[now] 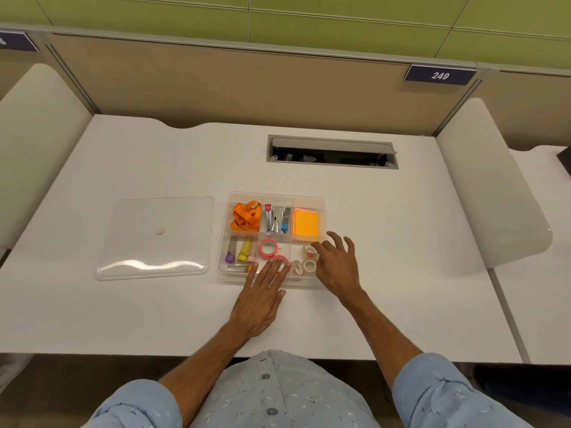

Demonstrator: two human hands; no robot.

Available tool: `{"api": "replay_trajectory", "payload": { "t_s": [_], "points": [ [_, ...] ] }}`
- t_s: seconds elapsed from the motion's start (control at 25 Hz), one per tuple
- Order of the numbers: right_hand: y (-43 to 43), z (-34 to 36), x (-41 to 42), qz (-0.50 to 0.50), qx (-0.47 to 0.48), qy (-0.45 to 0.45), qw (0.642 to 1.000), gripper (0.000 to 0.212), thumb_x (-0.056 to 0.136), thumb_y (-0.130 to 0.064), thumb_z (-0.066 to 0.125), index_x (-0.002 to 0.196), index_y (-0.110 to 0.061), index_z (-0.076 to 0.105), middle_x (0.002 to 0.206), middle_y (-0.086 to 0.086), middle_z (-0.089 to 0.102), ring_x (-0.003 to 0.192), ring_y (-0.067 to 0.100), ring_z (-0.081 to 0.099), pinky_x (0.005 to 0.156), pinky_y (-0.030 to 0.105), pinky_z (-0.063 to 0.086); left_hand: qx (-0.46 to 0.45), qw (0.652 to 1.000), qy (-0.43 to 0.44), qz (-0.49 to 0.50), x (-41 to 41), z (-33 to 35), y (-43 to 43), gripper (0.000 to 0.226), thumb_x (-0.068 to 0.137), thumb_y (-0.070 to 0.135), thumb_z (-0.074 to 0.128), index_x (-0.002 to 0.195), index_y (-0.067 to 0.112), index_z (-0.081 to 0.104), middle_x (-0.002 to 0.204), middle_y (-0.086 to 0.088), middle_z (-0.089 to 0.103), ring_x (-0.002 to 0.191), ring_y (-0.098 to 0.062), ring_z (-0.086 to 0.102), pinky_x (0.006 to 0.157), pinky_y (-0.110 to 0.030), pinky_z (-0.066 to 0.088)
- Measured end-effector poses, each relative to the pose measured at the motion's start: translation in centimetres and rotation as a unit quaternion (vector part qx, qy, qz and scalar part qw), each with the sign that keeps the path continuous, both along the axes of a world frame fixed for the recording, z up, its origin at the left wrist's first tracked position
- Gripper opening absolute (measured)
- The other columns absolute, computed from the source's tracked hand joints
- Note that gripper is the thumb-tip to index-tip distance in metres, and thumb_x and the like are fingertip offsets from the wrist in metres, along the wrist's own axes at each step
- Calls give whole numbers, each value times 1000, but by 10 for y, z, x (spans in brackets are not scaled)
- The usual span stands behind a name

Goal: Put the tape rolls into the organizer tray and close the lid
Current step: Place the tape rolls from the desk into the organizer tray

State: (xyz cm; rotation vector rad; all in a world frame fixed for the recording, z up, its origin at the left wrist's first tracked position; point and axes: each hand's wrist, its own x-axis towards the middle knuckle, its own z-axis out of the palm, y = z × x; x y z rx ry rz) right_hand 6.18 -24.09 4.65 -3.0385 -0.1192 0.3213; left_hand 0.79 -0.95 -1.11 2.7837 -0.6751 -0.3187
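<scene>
A clear organizer tray [321, 201] sits in the middle of the white desk. A pink tape roll [267, 247] lies flat in its front middle compartment. A second pink roll [281, 258] stands just under the fingertips of my left hand [261, 296], which rests flat over the tray's front edge with fingers spread. Several small white tape rolls [309, 265] lie in the front right compartment. My right hand [335, 262] hovers over that compartment, fingers apart, its fingertips near one white roll [310, 250]. The clear lid [154, 236] lies flat on the desk to the left of the tray.
The tray also holds an orange strap [245, 215], staplers [276, 219], orange sticky notes [306, 222] and coloured tubes [244, 250]. An open cable slot [332, 152] lies behind the tray. White side dividers [491, 193] and a beige back panel [234, 88] bound the desk.
</scene>
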Motion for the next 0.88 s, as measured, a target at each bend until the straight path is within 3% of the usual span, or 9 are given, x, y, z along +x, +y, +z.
{"api": "replay_trajectory", "payload": {
  "t_s": [0.12,0.32,0.6,0.88],
  "points": [
    [9,-2,-1,-5,-21,9,1000,62,104,-37,56,162,-27,37,158,-1,57,163,25,27,136,52,13,13,1000,7,-3,1,-2,3,62,117,42,27,170,25,2,180,-1,-4,168,-21,-6,138,-56,4],
    [16,-6,-6,-18,-15,29,999,67,103,-42,58,163,-26,33,160,-1,56,165,24,23,136,53,9,23,1000,5,-12,1,-4,5,61,117,44,24,170,26,-1,179,1,-9,168,-21,-9,138,-54,1],
    [22,-5,-3,-36,9,24,999,53,105,-48,50,155,-31,43,158,-7,57,166,20,19,137,53,5,21,999,20,-19,6,-5,7,62,117,45,24,170,27,-2,179,2,-11,168,-21,-10,139,-52,-2],
    [30,-8,4,-8,22,31,999,56,108,-55,40,159,-32,38,163,-14,49,168,14,4,137,54,-2,14,999,16,-32,7,-6,11,62,117,44,25,171,25,1,180,0,-6,168,-21,-6,139,-52,2]
  ]
}}
